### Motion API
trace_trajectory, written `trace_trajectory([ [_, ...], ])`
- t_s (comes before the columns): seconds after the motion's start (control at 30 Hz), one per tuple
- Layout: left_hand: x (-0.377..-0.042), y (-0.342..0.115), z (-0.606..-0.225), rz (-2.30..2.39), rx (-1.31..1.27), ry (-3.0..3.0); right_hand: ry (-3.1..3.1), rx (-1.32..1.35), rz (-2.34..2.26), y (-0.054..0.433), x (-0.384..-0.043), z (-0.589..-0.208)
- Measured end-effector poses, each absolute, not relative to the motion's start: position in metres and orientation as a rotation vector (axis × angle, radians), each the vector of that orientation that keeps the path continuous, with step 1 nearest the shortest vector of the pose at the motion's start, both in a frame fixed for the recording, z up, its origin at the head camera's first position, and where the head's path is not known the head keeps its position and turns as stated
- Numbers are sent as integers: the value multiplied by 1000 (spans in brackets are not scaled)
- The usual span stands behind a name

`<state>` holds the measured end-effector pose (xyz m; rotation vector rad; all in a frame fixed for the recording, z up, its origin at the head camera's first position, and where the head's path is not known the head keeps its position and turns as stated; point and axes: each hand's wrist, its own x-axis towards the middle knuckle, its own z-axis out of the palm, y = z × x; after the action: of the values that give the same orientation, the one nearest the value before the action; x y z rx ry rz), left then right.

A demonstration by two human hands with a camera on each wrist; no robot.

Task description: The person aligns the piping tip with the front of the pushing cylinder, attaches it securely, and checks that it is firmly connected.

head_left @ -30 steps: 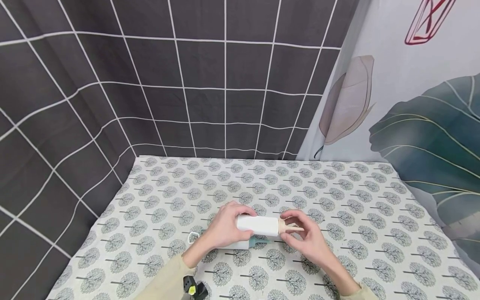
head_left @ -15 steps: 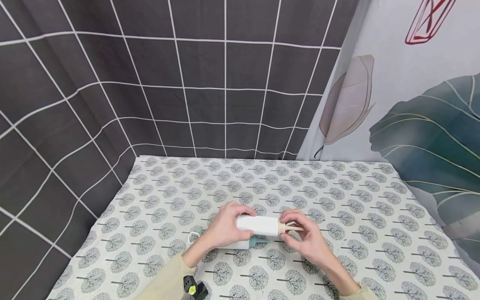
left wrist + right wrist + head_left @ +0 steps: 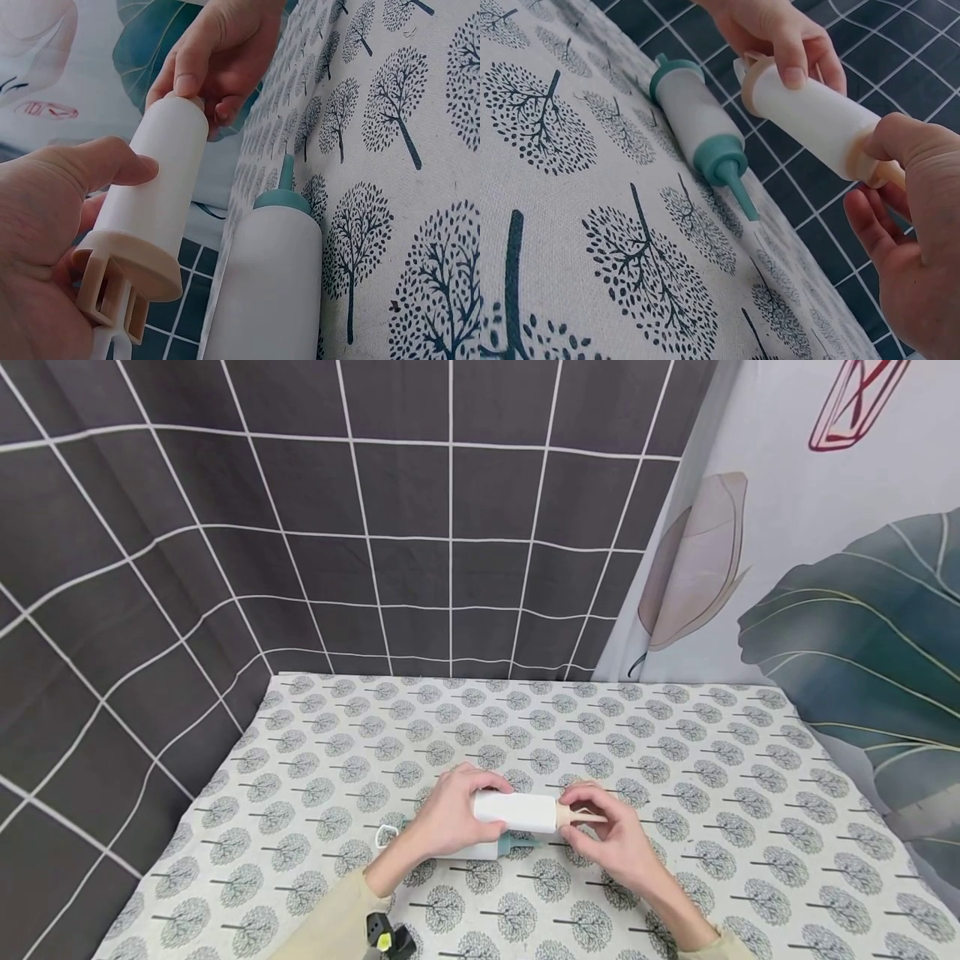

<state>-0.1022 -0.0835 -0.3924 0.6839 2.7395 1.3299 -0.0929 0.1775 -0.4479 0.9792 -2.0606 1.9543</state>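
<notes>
A white-barrelled piping syringe point(image 3: 517, 811) with beige ends is held sideways above the cloth. My left hand point(image 3: 453, 810) grips its barrel, thumb on the near side, close to the beige handle end point(image 3: 135, 262) with its open frame. At the opposite end, my right hand point(image 3: 618, 843) pinches the beige nozzle cap point(image 3: 864, 156) between thumb and fingers, partly covering the nozzle. Just below lies a second piping syringe point(image 3: 270, 277) on the cloth. Its nozzle cap point(image 3: 721, 159) is teal, and my left hand hides part of it in the head view.
A cloth printed with trees point(image 3: 420, 727) covers the table. Behind hangs a dark curtain with white grid lines point(image 3: 405, 568), and a leaf-patterned curtain point(image 3: 825, 610) is at the right. The second syringe's pale ring handle point(image 3: 386, 835) sticks out left of my left wrist.
My right fingers have drawn slightly closer around the beige nozzle cap. The left hand and both syringes have stayed where they were.
</notes>
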Motion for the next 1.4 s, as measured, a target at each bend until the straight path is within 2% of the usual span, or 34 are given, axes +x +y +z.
trace_trajectory([
  [1.4, -100, -80, -390, 1291, 680, 2778, -2254, 697, 1914, 175, -88, -441],
])
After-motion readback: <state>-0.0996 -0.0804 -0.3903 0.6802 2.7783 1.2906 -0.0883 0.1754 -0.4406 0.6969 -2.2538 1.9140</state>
